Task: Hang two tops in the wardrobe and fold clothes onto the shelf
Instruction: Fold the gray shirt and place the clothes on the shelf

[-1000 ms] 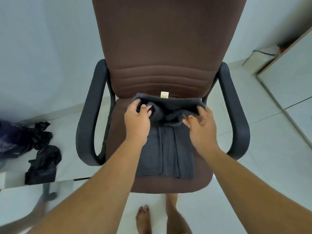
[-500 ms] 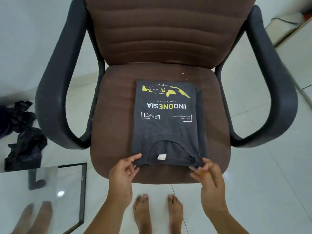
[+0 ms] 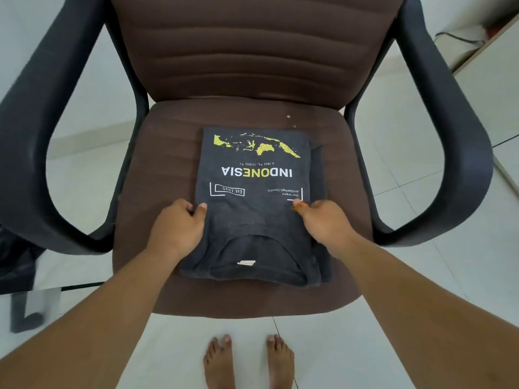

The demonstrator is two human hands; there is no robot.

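Dark grey cotton is pinched at both side edges — left hand (image 3: 179,223) and right hand (image 3: 323,220) each grip the folded Indonesia T-shirt (image 3: 255,209) on the brown chair seat (image 3: 157,164), near its front edge. Folding looks finished; next comes lifting it level to the shelf.

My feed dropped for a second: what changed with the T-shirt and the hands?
The grey T-shirt was folded over, print up, collar near. Both hands came off the collar edge and forward: the left hand and right hand now grip its sides, thumbs on top. It stays on the brown chair seat.
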